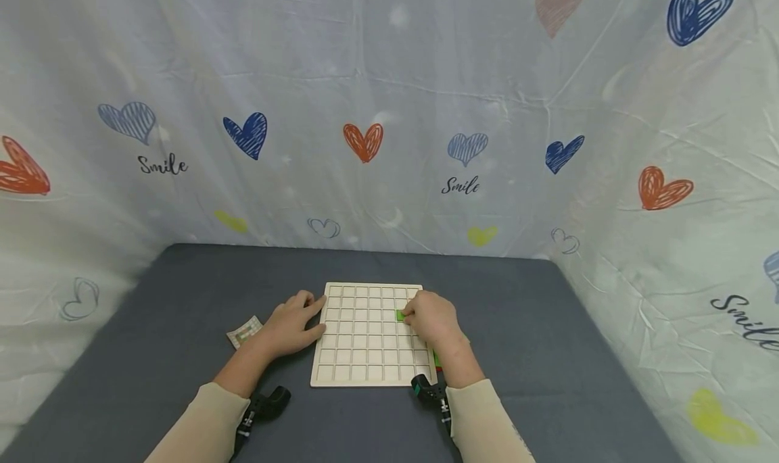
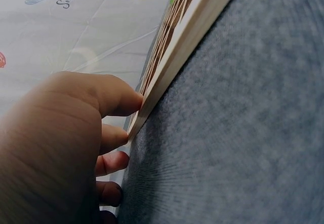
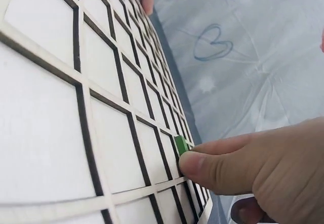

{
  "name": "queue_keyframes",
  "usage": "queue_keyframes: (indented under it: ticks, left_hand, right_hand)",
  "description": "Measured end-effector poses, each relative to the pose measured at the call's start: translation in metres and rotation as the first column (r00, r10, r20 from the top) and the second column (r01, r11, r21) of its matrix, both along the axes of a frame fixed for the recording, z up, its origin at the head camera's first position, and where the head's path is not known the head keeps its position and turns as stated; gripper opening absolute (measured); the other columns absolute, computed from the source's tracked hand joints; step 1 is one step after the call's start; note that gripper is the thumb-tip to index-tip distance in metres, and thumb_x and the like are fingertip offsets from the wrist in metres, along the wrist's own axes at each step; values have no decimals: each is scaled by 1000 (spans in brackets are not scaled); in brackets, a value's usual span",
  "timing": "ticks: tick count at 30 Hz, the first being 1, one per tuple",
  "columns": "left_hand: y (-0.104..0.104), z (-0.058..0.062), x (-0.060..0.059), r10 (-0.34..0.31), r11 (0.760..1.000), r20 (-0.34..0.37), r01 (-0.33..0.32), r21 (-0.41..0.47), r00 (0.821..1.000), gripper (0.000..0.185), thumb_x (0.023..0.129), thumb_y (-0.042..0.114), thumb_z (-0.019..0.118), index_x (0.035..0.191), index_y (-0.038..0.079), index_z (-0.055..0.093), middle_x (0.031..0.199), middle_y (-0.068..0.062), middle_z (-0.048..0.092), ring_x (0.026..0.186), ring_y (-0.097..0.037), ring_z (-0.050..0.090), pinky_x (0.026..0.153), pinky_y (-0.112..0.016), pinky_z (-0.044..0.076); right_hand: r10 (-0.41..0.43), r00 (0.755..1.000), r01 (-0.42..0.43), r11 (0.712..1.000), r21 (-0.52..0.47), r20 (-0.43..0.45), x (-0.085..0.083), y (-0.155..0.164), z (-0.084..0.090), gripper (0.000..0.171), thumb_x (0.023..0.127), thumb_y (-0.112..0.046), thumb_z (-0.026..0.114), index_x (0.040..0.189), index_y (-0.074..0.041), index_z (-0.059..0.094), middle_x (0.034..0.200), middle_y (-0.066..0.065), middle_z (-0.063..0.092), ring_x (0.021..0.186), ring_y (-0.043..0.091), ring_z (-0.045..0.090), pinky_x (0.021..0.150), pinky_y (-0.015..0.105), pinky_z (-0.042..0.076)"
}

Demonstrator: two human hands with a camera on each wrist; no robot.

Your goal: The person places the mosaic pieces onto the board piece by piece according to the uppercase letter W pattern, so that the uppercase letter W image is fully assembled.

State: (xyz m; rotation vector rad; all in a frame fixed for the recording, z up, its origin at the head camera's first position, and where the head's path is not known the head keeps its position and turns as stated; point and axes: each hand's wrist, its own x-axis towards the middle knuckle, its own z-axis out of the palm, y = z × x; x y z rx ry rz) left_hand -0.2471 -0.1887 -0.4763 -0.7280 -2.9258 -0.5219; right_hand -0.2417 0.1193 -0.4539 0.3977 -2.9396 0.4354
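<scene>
A square wooden grid board point(image 1: 359, 341), pale and divided into many small cells, lies flat on the table in the head view. My right hand point(image 1: 435, 321) pinches a small green tile point(image 3: 181, 145) between thumb and forefinger, over a cell near the board's right side. In the right wrist view the tile stands tilted at that cell's frame. At the board's left edge, the thumb and forefinger of my left hand point(image 1: 289, 324) touch its side, fingers extended; the left wrist view shows these fingertips against the wooden rim point(image 2: 167, 77).
A small patterned card point(image 1: 243, 332) lies left of the board, partly behind the left wrist. Something green and red point(image 1: 437, 361) shows by the board's right edge, mostly hidden by the right forearm. A heart-printed curtain point(image 1: 402, 199) hangs behind the dark grey table point(image 1: 499, 301).
</scene>
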Motion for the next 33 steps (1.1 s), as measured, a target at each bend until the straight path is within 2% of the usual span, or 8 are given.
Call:
queue_keyframes:
  ticks: [3,8,12,15,21,23,26,33]
  left_hand:
    - [1,-1,0,3,1000,-2,-3,1,1000,62,92,38,58,143,8,42,111,-6,41,87,-19,35,72,-41,24]
    - [1,-1,0,17,1000,3,-17,-2,1000,61,92,38,57,143,9,42,111,-6,41,87,-19,35,72,-41,24]
    - [2,-1,-1,19,1000,11,-20,3,1000,62,92,38,57,144,9,41,111,-6,40,88,-19,35,72,-42,24]
    - [2,-1,-1,23,1000,17,-23,0,1000,62,92,38,57,144,9,41,111,-7,40,87,-20,35,72,-42,24]
    - [3,-1,-2,50,999,26,-50,-12,998,62,92,40,56,144,11,41,111,-6,40,88,-19,35,72,-41,24]
    - [3,-1,-2,48,999,23,-48,-6,999,62,91,39,57,144,10,41,111,-7,41,88,-20,35,72,-41,24]
    - [3,-1,-2,42,999,18,-42,-1,999,62,92,40,56,144,10,41,111,-7,41,88,-20,35,72,-41,24]
    - [2,-4,-3,33,999,21,-33,-5,999,63,92,41,56,145,11,40,112,-6,40,88,-19,35,72,-41,24]
  right_hand:
    - [-19,1000,20,999,-48,23,0,1,-1,15,77,-22,78,92,-23,79,92,-4,66,80,15,62,60,29,49]
    - [4,997,4,993,-120,72,0,9,4,18,81,-27,75,98,-23,77,95,-4,66,80,13,59,63,30,47]
    - [-36,994,56,979,-195,106,0,21,11,21,85,-28,71,104,-20,75,100,-3,64,84,14,57,68,33,47]
    - [-78,987,112,959,-259,139,0,32,14,24,87,-29,69,109,-19,73,106,-2,64,86,14,57,70,33,47]
    - [-76,973,156,912,-379,217,0,53,18,30,88,-27,68,116,-17,69,111,1,62,73,17,57,63,34,46]
    - [-75,969,166,901,-400,234,2,59,19,30,88,-26,68,117,-16,69,112,1,62,74,17,57,64,34,45]
    - [-76,967,175,891,-420,243,3,65,20,29,88,-25,68,115,-16,70,110,1,63,75,16,55,64,33,45]
    - [-48,944,198,873,-446,327,12,73,19,26,85,-20,71,110,-15,71,78,9,59,58,21,50,54,33,41]
